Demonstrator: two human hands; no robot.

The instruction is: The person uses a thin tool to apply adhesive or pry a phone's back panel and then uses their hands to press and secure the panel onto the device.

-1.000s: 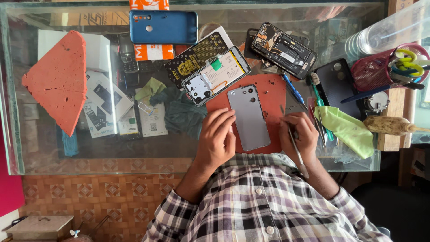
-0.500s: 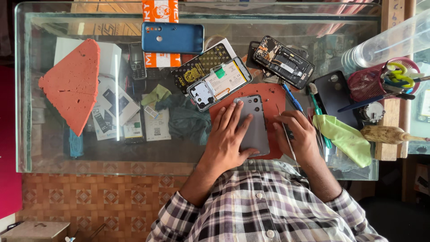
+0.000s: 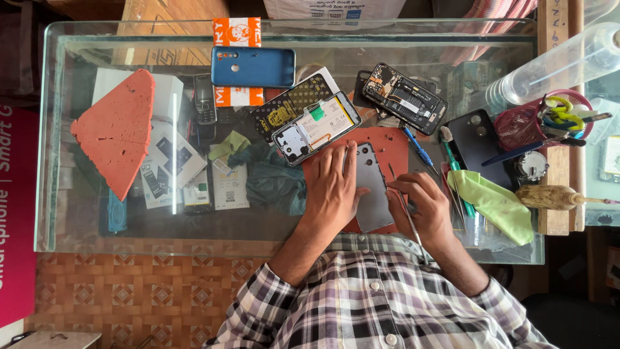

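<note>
A grey phone back cover [image 3: 374,194] lies on a red work mat [image 3: 392,145] on the glass counter. My left hand [image 3: 334,187] rests flat on the cover's left side, fingers spread and pointing away from me. My right hand [image 3: 420,205] sits at the cover's right edge and pinches a thin metal tool [image 3: 402,196], whose tip points up along that edge. An opened phone with its battery showing [image 3: 316,128] lies just beyond my left hand's fingertips.
A blue phone cover [image 3: 253,66], a second opened phone [image 3: 404,98], a black phone back [image 3: 476,139], screwdrivers [image 3: 418,148], a green cloth [image 3: 496,203] and a red tool cup [image 3: 522,124] crowd the counter. A red triangular sponge [image 3: 116,129] lies at left.
My left hand has slid from the cover's lower edge up onto its face and flattened. My right hand has brought the thin tool against the cover's right edge.
</note>
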